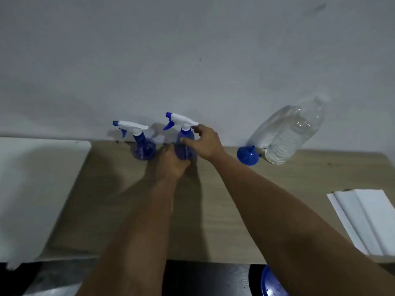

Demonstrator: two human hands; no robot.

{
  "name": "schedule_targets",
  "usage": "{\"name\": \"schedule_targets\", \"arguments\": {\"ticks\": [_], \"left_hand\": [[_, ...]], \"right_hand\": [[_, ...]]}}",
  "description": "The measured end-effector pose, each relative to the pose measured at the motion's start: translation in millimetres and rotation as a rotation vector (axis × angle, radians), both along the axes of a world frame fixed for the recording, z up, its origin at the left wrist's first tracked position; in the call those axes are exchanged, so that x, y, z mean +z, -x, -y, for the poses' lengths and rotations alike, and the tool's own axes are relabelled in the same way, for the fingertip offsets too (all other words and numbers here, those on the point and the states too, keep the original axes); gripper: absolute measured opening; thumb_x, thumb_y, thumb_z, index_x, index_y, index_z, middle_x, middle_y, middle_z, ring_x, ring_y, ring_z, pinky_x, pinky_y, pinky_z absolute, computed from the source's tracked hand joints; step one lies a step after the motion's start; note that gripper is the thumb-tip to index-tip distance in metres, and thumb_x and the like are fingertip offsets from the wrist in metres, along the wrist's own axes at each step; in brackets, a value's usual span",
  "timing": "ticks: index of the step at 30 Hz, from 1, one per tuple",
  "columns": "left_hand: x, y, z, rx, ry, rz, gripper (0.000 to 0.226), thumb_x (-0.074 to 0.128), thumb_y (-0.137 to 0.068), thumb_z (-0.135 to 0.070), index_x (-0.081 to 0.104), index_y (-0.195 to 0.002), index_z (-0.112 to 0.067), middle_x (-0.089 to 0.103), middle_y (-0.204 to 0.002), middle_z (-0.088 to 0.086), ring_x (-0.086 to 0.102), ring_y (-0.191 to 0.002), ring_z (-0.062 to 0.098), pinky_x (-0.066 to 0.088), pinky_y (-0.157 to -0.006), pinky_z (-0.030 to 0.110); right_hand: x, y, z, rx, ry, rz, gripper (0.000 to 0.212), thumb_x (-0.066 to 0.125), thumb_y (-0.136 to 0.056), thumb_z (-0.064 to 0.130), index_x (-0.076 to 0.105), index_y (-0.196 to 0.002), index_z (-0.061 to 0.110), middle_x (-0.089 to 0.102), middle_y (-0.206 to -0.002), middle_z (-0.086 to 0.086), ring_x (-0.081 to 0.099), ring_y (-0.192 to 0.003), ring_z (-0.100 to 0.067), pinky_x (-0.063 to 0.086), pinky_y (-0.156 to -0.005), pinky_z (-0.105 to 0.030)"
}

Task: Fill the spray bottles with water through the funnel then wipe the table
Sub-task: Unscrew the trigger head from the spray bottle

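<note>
Left hand [172,162] wrapped around base of near spray bottle [184,144], arm extended. Right hand [205,142] pinching its neck under white trigger head. Second spray bottle [143,147] just left; funnel [248,155] right.

The lower body of the nearer spray bottle [185,144] is covered by the left hand [171,165], and its right shoulder is hidden behind the right hand [204,142]. Its water level cannot be read. Both forearms are cut off by the near edge. The white sheet [38,189] on the left is cut by the left edge, and the folded white cloth [365,218] by the right edge. A round blue object [272,284] below the table [213,221] is cropped at the near edge; its identity cannot be told. The top of the clear water bottle [292,131] is blurred against the wall, so its cap is not discernible. The spout of the blue funnel [248,155] is too small to be made out.
</note>
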State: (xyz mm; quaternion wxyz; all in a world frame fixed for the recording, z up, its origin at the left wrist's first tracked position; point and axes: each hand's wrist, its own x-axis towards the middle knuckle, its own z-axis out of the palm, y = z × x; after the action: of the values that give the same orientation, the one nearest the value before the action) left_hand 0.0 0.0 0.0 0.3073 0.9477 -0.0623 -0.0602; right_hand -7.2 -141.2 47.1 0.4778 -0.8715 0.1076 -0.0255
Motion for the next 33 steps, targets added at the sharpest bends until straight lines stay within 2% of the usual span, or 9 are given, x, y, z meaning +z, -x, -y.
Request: {"name": "schedule_targets", "arguments": {"ticks": [3,10,14,19,21,24,28,30,33], "left_hand": [[-8,-19,10,0.007,0.163,-0.02,0.022,0.067,-0.091,-0.014,0.06,-0.112,-0.014,0.065,-0.1,-0.004,0.062,-0.092,0.014,0.053,-0.09,0.031],[9,10,31,0.041,0.244,-0.088,0.013,0.064,-0.094,-0.01,0.061,-0.106,-0.015,0.064,-0.095,-0.001,0.059,-0.083,0.016,0.046,-0.073,0.028],[17,65,63,0.09,0.344,-0.191,0.018,0.066,-0.087,-0.008,0.066,-0.104,-0.012,0.069,-0.088,-0.004,0.07,-0.084,0.022,0.045,-0.064,0.028],[34,154,107,0.117,0.509,-0.287,0.018,0.065,-0.089,-0.002,0.062,-0.104,-0.011,0.068,-0.088,-0.005,0.066,-0.078,0.012,0.052,-0.062,0.016],[28,182,120,0.065,0.483,-0.291,0.028,0.071,-0.085,-0.01,0.063,-0.112,-0.015,0.072,-0.104,0.003,0.07,-0.095,0.023,0.058,-0.083,0.037],[11,215,127,0.004,0.354,-0.312,0.045,0.075,-0.081,-0.019,0.058,-0.122,-0.025,0.069,-0.117,0.001,0.069,-0.103,0.024,0.057,-0.089,0.046],[0,244,133,0.0,0.351,-0.312,0.043,0.069,-0.081,-0.022,0.048,-0.115,-0.039,0.068,-0.114,-0.003,0.069,-0.098,0.021,0.061,-0.082,0.049],[13,250,135,-0.006,0.319,-0.293,0.043,0.07,-0.082,-0.016,0.05,-0.117,-0.032,0.068,-0.111,-0.002,0.067,-0.095,0.023,0.057,-0.079,0.042],[26,251,137,-0.009,0.303,-0.311,0.038,0.074,-0.084,-0.015,0.054,-0.116,-0.018,0.061,-0.104,-0.005,0.058,-0.088,0.019,0.043,-0.074,0.032]], "right_hand": [[-9,-12,-9,0.002,-0.091,0.08,0.04,0.086,-0.084,0.025,0.074,-0.121,0.015,0.074,-0.106,0.002,0.069,-0.096,-0.016,0.05,-0.079,-0.024],[-15,24,11,-0.061,-0.121,0.105,0.03,0.081,-0.088,0.023,0.075,-0.117,0.016,0.079,-0.105,-0.002,0.073,-0.097,-0.017,0.061,-0.088,-0.036],[-7,74,35,-0.095,-0.12,0.092,0.025,0.08,-0.086,0.021,0.076,-0.109,0.014,0.078,-0.097,0.0,0.074,-0.092,-0.015,0.061,-0.085,-0.039],[-13,159,76,-0.155,-0.086,0.061,0.022,0.081,-0.088,0.025,0.077,-0.108,0.016,0.077,-0.091,0.006,0.071,-0.084,-0.004,0.052,-0.073,-0.024],[-17,196,94,-0.17,-0.097,0.065,0.029,0.082,-0.088,0.027,0.076,-0.115,0.017,0.078,-0.098,0.006,0.073,-0.092,-0.005,0.056,-0.077,-0.027],[-22,240,108,-0.157,-0.134,0.079,0.038,0.081,-0.088,0.034,0.075,-0.122,0.019,0.079,-0.106,0.005,0.075,-0.1,-0.01,0.063,-0.084,-0.04],[-19,274,112,-0.132,-0.182,0.091,0.034,0.081,-0.09,0.027,0.07,-0.123,0.028,0.076,-0.109,0.009,0.073,-0.101,-0.007,0.062,-0.082,-0.033],[-16,279,115,-0.116,-0.207,0.108,0.037,0.084,-0.088,0.026,0.068,-0.121,0.024,0.076,-0.107,0.009,0.073,-0.1,-0.009,0.061,-0.082,-0.029],[-15,282,122,-0.092,-0.204,0.142,0.026,0.084,-0.09,0.025,0.067,-0.109,0.02,0.074,-0.098,0.007,0.072,-0.095,-0.014,0.06,-0.084,-0.04]]}}
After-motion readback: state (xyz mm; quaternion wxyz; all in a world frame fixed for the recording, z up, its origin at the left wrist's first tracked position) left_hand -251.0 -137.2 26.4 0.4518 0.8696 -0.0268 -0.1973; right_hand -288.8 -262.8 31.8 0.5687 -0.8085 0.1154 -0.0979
